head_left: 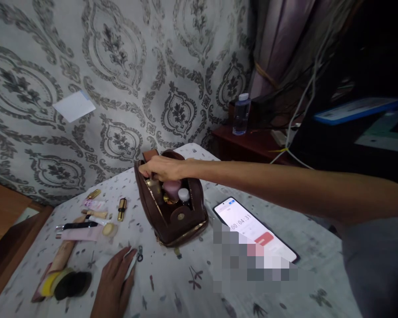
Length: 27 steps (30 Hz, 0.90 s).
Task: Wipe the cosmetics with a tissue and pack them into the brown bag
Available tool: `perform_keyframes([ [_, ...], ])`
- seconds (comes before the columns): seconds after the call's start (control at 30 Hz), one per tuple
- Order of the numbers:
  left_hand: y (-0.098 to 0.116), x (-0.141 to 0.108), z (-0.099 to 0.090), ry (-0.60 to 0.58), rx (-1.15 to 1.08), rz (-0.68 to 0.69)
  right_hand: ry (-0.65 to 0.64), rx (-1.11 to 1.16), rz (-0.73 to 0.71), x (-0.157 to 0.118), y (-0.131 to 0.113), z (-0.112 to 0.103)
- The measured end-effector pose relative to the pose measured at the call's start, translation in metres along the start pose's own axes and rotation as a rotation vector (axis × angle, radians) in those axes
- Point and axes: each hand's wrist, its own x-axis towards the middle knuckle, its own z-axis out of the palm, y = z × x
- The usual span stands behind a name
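Observation:
A brown zippered bag (182, 227) stands open on the patterned white cloth (172, 282). My right hand (162, 168) reaches into its far left part, fingers bent down behind the rim; whatever the fingertips touch is hidden. Inside the bag are a pink item (171, 190), a white-capped bottle (183, 195) and a gold-toned item (155, 191). My left hand (116, 276) lies on the cloth in front of the bag, with something white and thin between its fingers. Left of it lie a gold and black tube (122, 209), a pink tube (81, 234) and a dark round jar (73, 284).
A phone (263, 236) with a running timer lies right of the bag. Behind it, a clear bottle (241, 115) stands on a dark red table (223, 138) beside hanging white cables. The patterned wall rises behind the bag. Wooden furniture (6, 216) borders the left.

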Motion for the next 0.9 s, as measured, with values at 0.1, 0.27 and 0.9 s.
perform_keyframes([
  [0.1,-0.003,0.000,0.003,0.001,-0.027,-0.011,-0.018,-0.020,0.065,0.001,0.002,-0.001],
  [0.27,-0.011,-0.003,0.008,0.019,-0.070,0.020,-0.106,-0.105,0.127,-0.002,-0.003,-0.007],
  [0.9,-0.009,-0.003,0.002,-0.088,-0.245,-0.196,0.171,-0.116,0.334,-0.042,-0.063,-0.032],
])
